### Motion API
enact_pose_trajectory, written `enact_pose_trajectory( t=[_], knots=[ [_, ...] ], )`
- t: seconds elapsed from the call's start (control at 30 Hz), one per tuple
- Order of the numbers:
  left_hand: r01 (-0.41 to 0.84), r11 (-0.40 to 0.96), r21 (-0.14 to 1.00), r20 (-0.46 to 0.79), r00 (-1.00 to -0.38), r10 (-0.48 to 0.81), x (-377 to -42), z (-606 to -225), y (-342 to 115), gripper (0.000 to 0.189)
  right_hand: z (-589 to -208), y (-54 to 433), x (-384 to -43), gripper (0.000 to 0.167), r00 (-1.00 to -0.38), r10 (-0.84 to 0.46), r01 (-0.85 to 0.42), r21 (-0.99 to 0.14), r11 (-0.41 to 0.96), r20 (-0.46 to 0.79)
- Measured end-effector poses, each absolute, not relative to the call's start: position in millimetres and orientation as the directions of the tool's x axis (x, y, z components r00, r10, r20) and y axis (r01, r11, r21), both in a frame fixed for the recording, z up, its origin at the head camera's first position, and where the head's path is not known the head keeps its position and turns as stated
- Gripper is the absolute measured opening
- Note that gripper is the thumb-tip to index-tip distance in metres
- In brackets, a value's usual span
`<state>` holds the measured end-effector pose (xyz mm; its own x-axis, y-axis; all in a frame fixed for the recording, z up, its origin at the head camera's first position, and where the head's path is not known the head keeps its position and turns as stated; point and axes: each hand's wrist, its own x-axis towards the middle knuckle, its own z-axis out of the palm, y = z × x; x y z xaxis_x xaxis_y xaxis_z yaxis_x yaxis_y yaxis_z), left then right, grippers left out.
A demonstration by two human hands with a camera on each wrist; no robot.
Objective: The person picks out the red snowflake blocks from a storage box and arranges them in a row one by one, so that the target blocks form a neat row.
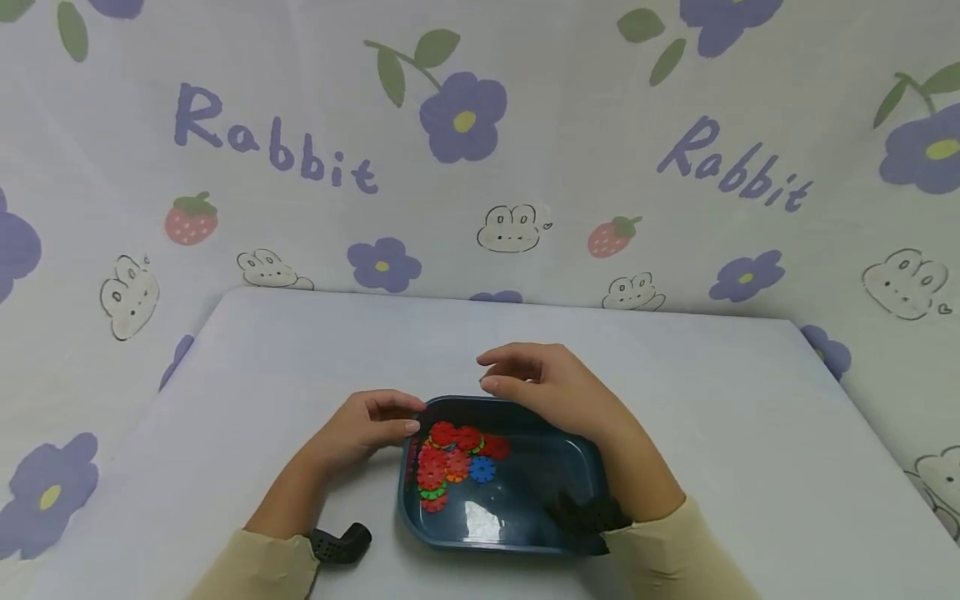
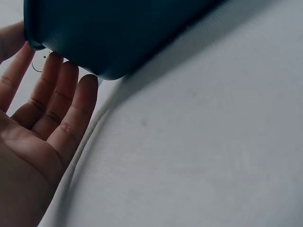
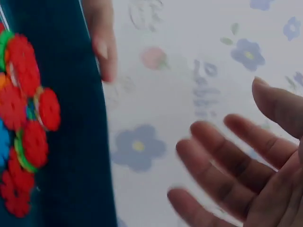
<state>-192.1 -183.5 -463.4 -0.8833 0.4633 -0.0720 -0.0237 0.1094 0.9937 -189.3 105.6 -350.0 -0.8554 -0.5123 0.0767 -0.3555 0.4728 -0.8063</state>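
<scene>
A dark blue tray [image 1: 525, 500] sits on the white table with a cluster of small toothed plastic discs [image 1: 442, 458] in its left part, mostly red, some blue and green. My left hand [image 1: 371, 425] is at the tray's far left corner, thumb at the rim and fingers against the outer wall. The left wrist view has these fingertips [image 2: 87, 82] touching the tray's lower edge [image 2: 111, 71]. Over the tray's far right side hangs my right hand [image 1: 558, 379], its fingers loosely bent. In the right wrist view that hand [image 3: 255, 179] holds nothing.
Both sleeve ends carry a black wrist mount, the left one [image 1: 342, 546] beside the tray and the right one [image 1: 588, 512] overlapping the tray's near right corner. Behind the white table [image 1: 750, 433] hangs a printed cloth [image 1: 555, 158] with flowers and rabbits.
</scene>
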Motion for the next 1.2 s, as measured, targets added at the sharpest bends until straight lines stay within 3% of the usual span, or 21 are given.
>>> enact_pose_trajectory(
  t=[0.13, 0.3, 0.5, 0.63, 0.8, 0.97, 1.2],
  knots=[
    [-0.031, 0.097, 0.995, -0.072, -0.886, 0.457, -194.0, -463.1, -182.0, 0.038, -353.9, 92.0, -204.9, 0.032, -0.772, -0.635, -0.302, -0.860, 0.410, -0.032],
    [-0.055, 0.081, 0.995, -0.086, -0.883, 0.462, -195.6, -463.6, -182.2, 0.039, -372.5, 78.9, -217.6, 0.035, -0.662, -0.722, -0.237, -0.857, 0.457, -0.202],
    [-0.055, 0.073, 0.996, -0.083, -0.882, 0.464, -195.9, -463.2, -182.3, 0.039, -396.4, 63.5, -213.9, 0.039, -0.558, -0.782, -0.337, -0.785, 0.520, -0.278],
    [-0.052, 0.046, 0.998, -0.068, -0.879, 0.472, -195.2, -462.7, -182.1, 0.038, -411.6, 54.5, -209.0, 0.037, -0.512, -0.825, -0.464, -0.731, 0.501, -0.241],
    [-0.071, 0.024, 0.997, -0.074, -0.878, 0.474, -193.4, -464.3, -182.5, 0.038, -421.4, 44.7, -202.5, 0.032, -0.512, -0.841, -0.624, -0.597, 0.504, -0.175],
    [-0.084, 0.039, 0.996, -0.092, -0.878, 0.470, -192.5, -466.3, -183.2, 0.039, -423.9, 38.5, -196.3, 0.024, -0.521, -0.838, -0.682, -0.511, 0.523, -0.162],
    [-0.091, 0.037, 0.995, -0.097, -0.880, 0.465, -192.0, -467.5, -185.8, 0.039, -426.8, 36.8, -198.6, 0.006, -0.539, -0.828, -0.591, -0.630, 0.504, -0.156]
  ],
)
